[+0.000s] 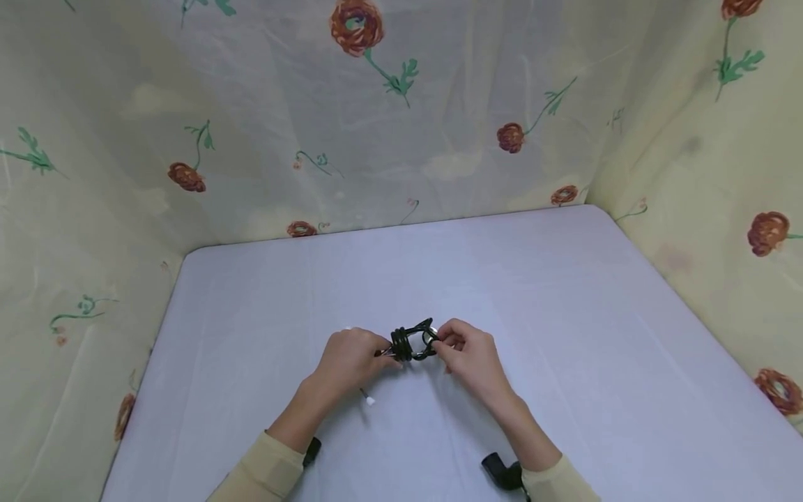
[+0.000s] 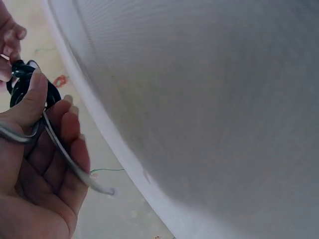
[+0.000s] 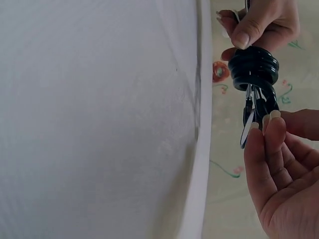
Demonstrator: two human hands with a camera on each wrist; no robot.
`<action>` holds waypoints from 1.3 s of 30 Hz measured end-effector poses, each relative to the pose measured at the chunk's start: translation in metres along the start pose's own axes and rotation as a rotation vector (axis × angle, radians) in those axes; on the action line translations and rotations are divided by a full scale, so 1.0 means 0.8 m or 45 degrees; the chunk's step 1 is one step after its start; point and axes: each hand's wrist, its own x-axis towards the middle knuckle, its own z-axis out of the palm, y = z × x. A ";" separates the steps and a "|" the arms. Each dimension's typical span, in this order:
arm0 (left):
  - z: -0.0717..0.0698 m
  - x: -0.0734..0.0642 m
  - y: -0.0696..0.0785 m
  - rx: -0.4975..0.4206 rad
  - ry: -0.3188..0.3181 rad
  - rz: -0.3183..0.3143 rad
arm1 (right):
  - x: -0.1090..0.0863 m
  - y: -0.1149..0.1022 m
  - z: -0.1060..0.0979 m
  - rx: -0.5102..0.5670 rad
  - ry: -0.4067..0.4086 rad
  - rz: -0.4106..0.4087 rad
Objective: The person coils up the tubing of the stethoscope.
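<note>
A black coiled cable (image 1: pixel 400 344), wound in several tight turns, is held between both hands above the table. My left hand (image 1: pixel 353 357) pinches its left end between thumb and fingers. Thin grey wires (image 2: pixel 70 162) trail across that palm, and a white tip (image 1: pixel 370 401) hangs below the hand in the head view. At the coil's other end, my right hand (image 1: pixel 470 359) pinches a black loop, with a pale ring (image 3: pixel 246 130) beside its fingertips. Thin metallic strands (image 3: pixel 255 92) show below the turns in the right wrist view.
The table (image 1: pixel 401 279) has a white cover with rounded far corners. Patterned flower cloth (image 1: pixel 439 160) hangs behind it and at both sides. Black wrist devices (image 1: pixel 502 472) sit by the beige sleeves (image 1: pixel 263 467).
</note>
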 end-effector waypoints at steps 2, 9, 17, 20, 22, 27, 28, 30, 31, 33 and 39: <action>0.000 0.000 0.000 -0.016 -0.045 -0.014 | 0.000 0.001 0.000 -0.009 -0.007 0.008; -0.001 -0.001 0.001 -0.031 -0.132 -0.040 | -0.001 0.003 0.002 -0.015 -0.050 0.020; -0.003 -0.003 0.001 0.021 -0.154 -0.036 | -0.002 0.004 0.005 -0.044 -0.101 0.081; -0.004 -0.004 0.000 0.027 -0.182 -0.053 | -0.002 0.004 0.005 -0.056 -0.114 0.106; -0.006 -0.005 0.000 0.025 -0.199 -0.067 | -0.002 0.003 0.006 -0.063 -0.125 0.114; -0.010 -0.009 -0.001 -0.009 -0.224 -0.107 | -0.002 0.003 0.003 -0.109 -0.166 0.107; -0.011 -0.010 -0.001 -0.017 -0.228 -0.115 | -0.002 0.002 0.001 -0.124 -0.174 0.104; -0.013 -0.012 -0.002 -0.030 -0.237 -0.128 | -0.001 0.002 -0.002 -0.150 -0.187 0.099; -0.013 -0.012 -0.003 -0.035 -0.240 -0.132 | -0.001 0.002 -0.004 -0.159 -0.194 0.094; -0.013 -0.014 -0.005 -0.048 -0.250 -0.147 | -0.001 0.002 -0.007 -0.173 -0.196 0.083; -0.014 -0.019 -0.006 -0.075 -0.250 -0.180 | 0.000 0.009 -0.019 -0.181 -0.172 0.087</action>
